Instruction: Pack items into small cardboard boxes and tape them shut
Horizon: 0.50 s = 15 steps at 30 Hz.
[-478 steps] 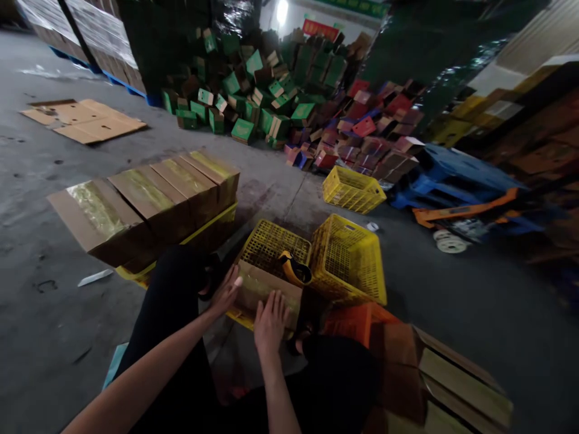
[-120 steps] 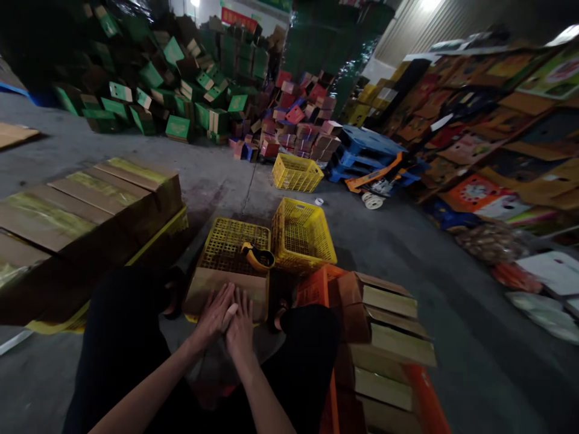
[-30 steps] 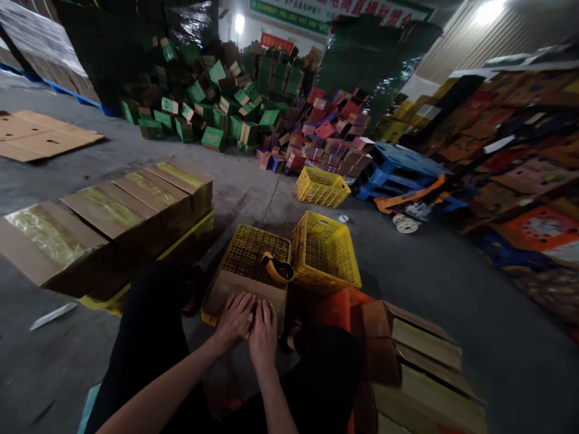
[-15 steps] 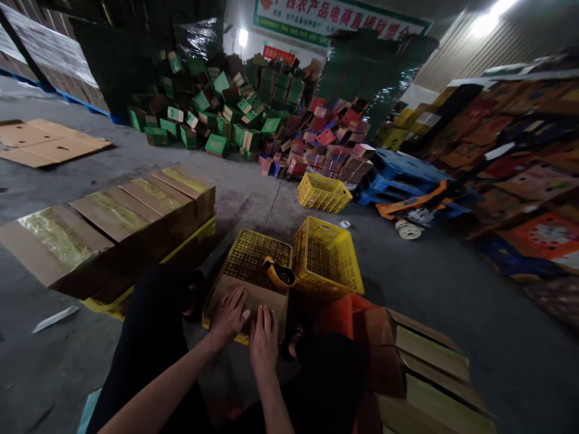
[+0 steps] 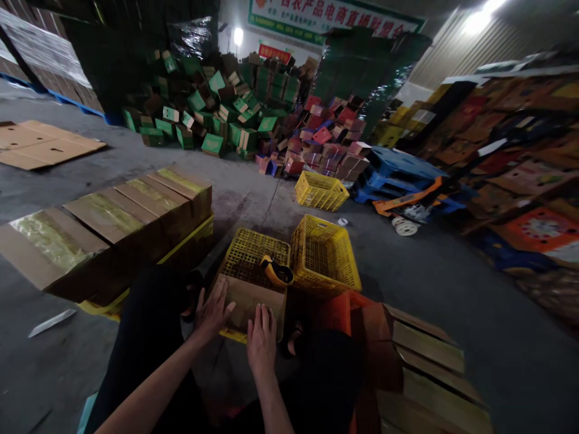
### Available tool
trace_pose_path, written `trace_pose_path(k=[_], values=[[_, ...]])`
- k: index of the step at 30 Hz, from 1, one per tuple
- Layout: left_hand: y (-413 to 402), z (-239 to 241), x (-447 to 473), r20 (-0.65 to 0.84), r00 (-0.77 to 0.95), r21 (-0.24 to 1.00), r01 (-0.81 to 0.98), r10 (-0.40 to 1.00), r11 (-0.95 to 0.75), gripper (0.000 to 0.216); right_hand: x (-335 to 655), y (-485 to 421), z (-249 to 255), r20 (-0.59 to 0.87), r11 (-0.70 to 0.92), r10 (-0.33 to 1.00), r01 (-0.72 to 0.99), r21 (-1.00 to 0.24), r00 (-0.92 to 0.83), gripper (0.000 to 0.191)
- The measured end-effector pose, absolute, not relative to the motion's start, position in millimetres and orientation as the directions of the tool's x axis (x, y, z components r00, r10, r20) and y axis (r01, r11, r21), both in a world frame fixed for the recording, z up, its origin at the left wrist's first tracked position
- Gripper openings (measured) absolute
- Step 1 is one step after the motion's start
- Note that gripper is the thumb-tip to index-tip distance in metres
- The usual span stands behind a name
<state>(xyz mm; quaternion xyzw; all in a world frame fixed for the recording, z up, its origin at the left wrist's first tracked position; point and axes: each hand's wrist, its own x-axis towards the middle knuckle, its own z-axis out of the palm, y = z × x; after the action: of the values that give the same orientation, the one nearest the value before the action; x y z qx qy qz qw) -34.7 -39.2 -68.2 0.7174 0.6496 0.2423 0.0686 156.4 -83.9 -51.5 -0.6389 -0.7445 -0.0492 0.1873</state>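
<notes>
A brown cardboard box lies on an upturned yellow plastic crate between my knees. My left hand is at the box's left end, open, fingers spread and stretched out. Flat on the front right part of the box rests my right hand, its fingers extended and close together. Just behind the box, a yellow and black tape dispenser sits on the crate. Neither hand is wrapped around anything.
Taped boxes fill a yellow crate at left; more taped boxes stand by an orange crate at right. An open yellow crate stands behind, with another yellow crate beyond. A pallet jack stands by blue pallets.
My left hand has slid left from the top of the box to its left end. My right hand stays on the box. The view has shifted slightly.
</notes>
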Motion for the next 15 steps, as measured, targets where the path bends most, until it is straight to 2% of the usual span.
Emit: trace_pose_path(k=[5,9,12,15], values=[[-43.1,-77.3,-45.2,0.239,-0.08,0.466,0.884,0.968,-0.042,0.064,150.2,-82.6,-48.5,0.331,0.144,0.941,0.971,-0.189,-0.075,0.053],[-36.0,-87.3,-49.8,0.146,-0.115,0.644,0.765,0.983,-0.006,0.064,129.2,-75.1,-43.1,0.305,0.09,0.952,0.976,-0.2,-0.025,0.052],[-25.6,-96.0,-53.1,0.093,-0.112,0.768,0.641,0.989,0.0,0.06,105.4,-66.1,-39.6,0.276,0.135,0.959,0.963,-0.235,-0.068,0.049],[-18.7,-104.5,-57.6,0.049,-0.133,0.834,0.551,0.99,0.033,0.063,80.4,-56.3,-39.7,0.259,0.202,0.957,0.936,-0.288,-0.126,0.048]])
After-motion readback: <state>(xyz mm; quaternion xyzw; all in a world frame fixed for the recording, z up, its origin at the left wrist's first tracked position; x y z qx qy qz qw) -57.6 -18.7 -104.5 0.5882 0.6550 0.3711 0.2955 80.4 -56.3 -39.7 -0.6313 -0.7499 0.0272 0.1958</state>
